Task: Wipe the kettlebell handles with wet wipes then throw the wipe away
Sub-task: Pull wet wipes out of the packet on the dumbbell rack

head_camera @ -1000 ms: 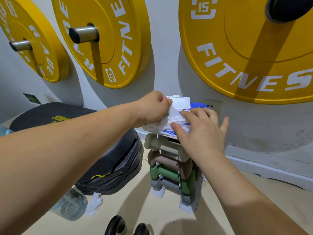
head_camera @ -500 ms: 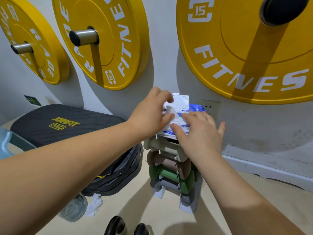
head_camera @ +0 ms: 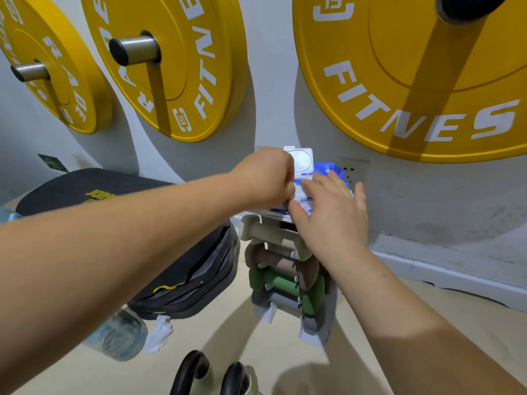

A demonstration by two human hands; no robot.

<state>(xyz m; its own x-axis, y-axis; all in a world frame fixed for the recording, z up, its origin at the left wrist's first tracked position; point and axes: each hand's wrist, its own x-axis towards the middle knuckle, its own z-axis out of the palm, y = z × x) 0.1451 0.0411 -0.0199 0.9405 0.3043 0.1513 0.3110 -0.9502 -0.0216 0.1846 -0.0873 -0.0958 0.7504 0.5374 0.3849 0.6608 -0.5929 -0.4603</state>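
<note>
A blue and white wet wipes pack [head_camera: 336,171] lies on top of the dumbbell rack, its white lid [head_camera: 302,161] flipped up. My left hand [head_camera: 265,178] is closed at the pack's opening, pinching a white wet wipe [head_camera: 298,193] of which only a small part shows. My right hand [head_camera: 330,215] lies flat on the pack with fingers spread, pressing it down. Two black kettlebell handles [head_camera: 191,372] [head_camera: 235,379] poke up at the bottom edge, well below both hands.
The rack [head_camera: 285,269] holds beige, brown, green and grey dumbbells. Left of it lies a stack of black pads [head_camera: 185,280]. A clear water bottle [head_camera: 122,337] and a crumpled white wipe [head_camera: 159,334] lie on the floor. Yellow weight plates [head_camera: 171,67] hang on the wall, with a socket [head_camera: 352,169] behind the pack.
My left hand, which had drawn a wipe out to the left, has moved back up to the pack's opening and closed into a fist. My right hand stays flat on the pack.
</note>
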